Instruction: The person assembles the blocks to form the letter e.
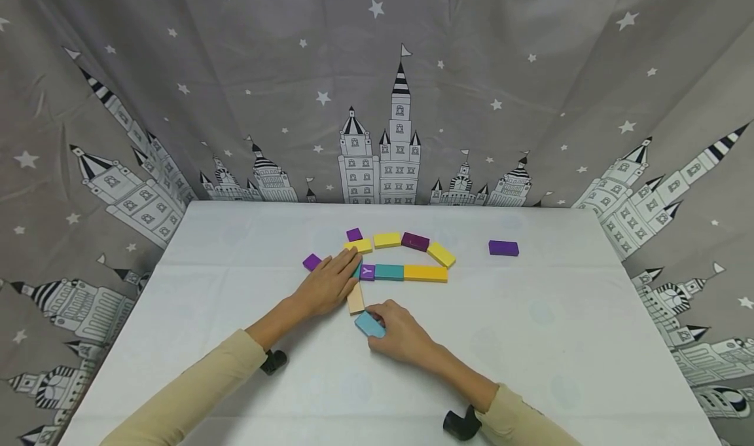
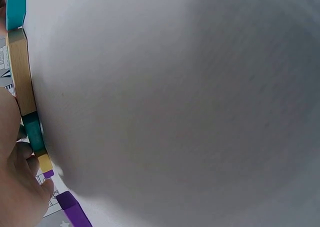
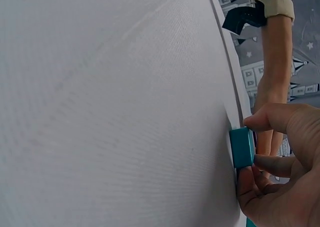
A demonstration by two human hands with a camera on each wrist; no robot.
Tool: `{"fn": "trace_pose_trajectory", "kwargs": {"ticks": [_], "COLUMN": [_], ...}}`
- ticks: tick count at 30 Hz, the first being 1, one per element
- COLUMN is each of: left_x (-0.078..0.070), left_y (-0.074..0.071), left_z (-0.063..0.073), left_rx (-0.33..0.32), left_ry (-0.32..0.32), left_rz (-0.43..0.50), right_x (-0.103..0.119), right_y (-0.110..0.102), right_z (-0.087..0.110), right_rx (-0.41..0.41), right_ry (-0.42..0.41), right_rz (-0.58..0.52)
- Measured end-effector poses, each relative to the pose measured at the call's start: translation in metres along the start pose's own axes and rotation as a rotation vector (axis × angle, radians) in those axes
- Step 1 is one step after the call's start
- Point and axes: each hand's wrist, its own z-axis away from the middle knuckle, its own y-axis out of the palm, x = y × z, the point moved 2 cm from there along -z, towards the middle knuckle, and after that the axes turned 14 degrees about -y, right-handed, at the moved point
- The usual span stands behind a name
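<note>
Between its thumb and fingers, my right hand (image 1: 402, 333) pinches a light blue block (image 1: 370, 325); the right wrist view shows the same block (image 3: 242, 147) at the fingertips. One end of it lies close to the near end of a plain wooden block (image 1: 355, 300). My left hand (image 1: 330, 281) lies over the left end of the block layout, fingers extended, partly hiding a teal block (image 2: 34, 132) and a yellow block (image 1: 360, 245). Rightward from there run a purple block with a letter (image 1: 367, 272), a teal block (image 1: 389, 272) and an orange-yellow block (image 1: 425, 274).
Behind that row, a curve holds a yellow block (image 1: 387, 240), a dark purple block (image 1: 415, 241) and another yellow block (image 1: 441, 254). Small purple blocks (image 1: 311, 262) lie at the left. A separate purple block (image 1: 503, 248) lies far right on the white table (image 1: 559, 315).
</note>
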Motion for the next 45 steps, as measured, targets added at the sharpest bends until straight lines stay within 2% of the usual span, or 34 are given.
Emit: {"fn": "trace_pose_trajectory", "kwargs": {"ticks": [17,22,27,30,33,38,45], "left_x": [0.001,0.001,0.0,0.001,0.0,0.0,0.0], "left_y": [0.002,0.001,0.001,0.0,0.001,0.001,0.001], "left_z": [0.0,0.001,0.0,0.0,-0.001,-0.001,0.0], "left_rx": [0.001,0.005,0.029,0.033,0.029,0.034,0.043], "left_ry": [-0.002,-0.003,-0.014,-0.017,-0.012,-0.012,-0.017], "left_rz": [-0.003,-0.002,0.0,-0.005,-0.005,-0.002,-0.001], "right_x": [-0.002,-0.008,-0.024,-0.041,-0.06,-0.092,-0.132], "right_y": [-0.001,-0.011,-0.038,-0.06,-0.084,-0.12,-0.165], "right_z": [0.0,0.009,0.028,0.04,0.054,0.068,0.077], "right_rx": [-0.004,-0.067,-0.206,-0.293,-0.359,-0.427,-0.51], "right_ry": [0.027,0.008,-0.05,-0.05,-0.01,0.029,0.016], "right_rz": [-0.031,-0.052,-0.069,-0.066,-0.034,0.047,0.156]}}
